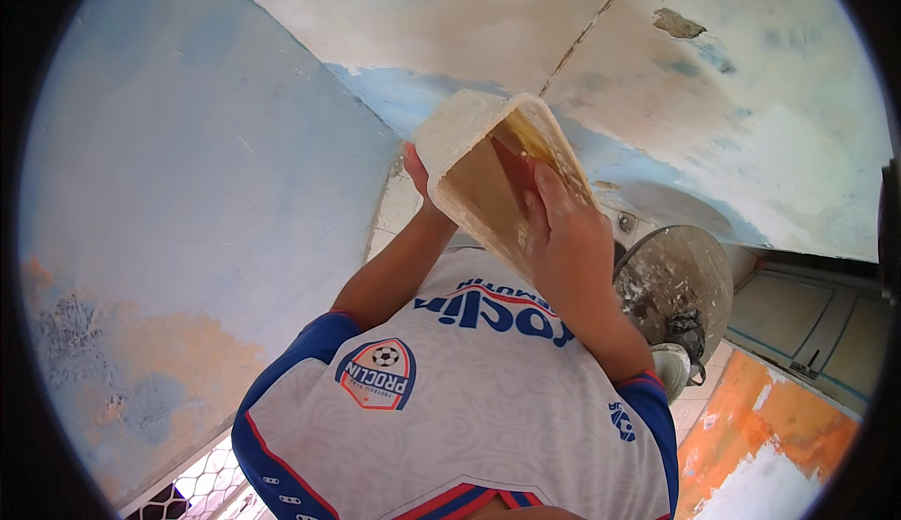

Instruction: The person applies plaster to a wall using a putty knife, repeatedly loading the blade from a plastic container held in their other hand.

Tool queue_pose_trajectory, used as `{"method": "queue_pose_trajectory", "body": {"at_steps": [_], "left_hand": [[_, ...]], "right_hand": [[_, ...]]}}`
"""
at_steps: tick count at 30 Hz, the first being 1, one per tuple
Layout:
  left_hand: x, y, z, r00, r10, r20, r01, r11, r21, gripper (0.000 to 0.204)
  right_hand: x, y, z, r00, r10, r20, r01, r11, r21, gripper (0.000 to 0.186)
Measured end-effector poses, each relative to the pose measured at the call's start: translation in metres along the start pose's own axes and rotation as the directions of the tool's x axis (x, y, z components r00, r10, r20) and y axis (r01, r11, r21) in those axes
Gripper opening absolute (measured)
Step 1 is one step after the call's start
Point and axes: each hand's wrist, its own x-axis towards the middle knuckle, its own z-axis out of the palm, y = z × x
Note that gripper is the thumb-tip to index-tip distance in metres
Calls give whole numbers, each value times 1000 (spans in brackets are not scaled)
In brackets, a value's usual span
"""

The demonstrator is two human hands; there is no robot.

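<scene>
A whitish, rectangular plastic tub (465, 112) is held tilted in front of my chest, its mouth turned partly toward me. Its inside looks tan and brown, with a yellowish smear along one wall. My left hand (418, 173) supports the tub from its far left side; most of its fingers are hidden behind it. At the tub's right side, my right hand (568, 238) reaches over the mouth with bent fingers inside. A reddish-brown flat shape lies by those fingertips, and whether the hand grips it cannot be made out.
A blue wall (188, 145) with worn patches rises at left. The facing wall (601, 135) has a long crack and a chipped hole. To my right stands a round, paint-spattered tabletop (648, 271) with a black crumpled item (688, 332). Beyond are panelled doors (779, 309) and an orange-and-white surface (760, 426).
</scene>
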Motion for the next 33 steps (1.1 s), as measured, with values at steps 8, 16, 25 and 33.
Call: {"method": "queue_pose_trajectory", "body": {"at_steps": [8, 16, 25, 33], "left_hand": [[-25, 51, -12, 992, -33, -124, 32, 999, -10, 96], [-58, 91, -23, 988, -111, -110, 109, 994, -26, 97], [-90, 135, -24, 949, -183, -257, 188, 982, -5, 93], [-98, 142, -65, 990, -129, -51, 129, 992, -7, 93]], "right_hand": [[10, -43, 35, 995, 8, 102, -8, 1000, 4, 29], [-2, -83, 70, 973, 86, 215, -80, 996, -34, 32], [-19, -109, 105, 958, 167, 235, -161, 986, -44, 31], [-28, -135, 121, 978, 128, 166, -138, 989, 54, 28]]}}
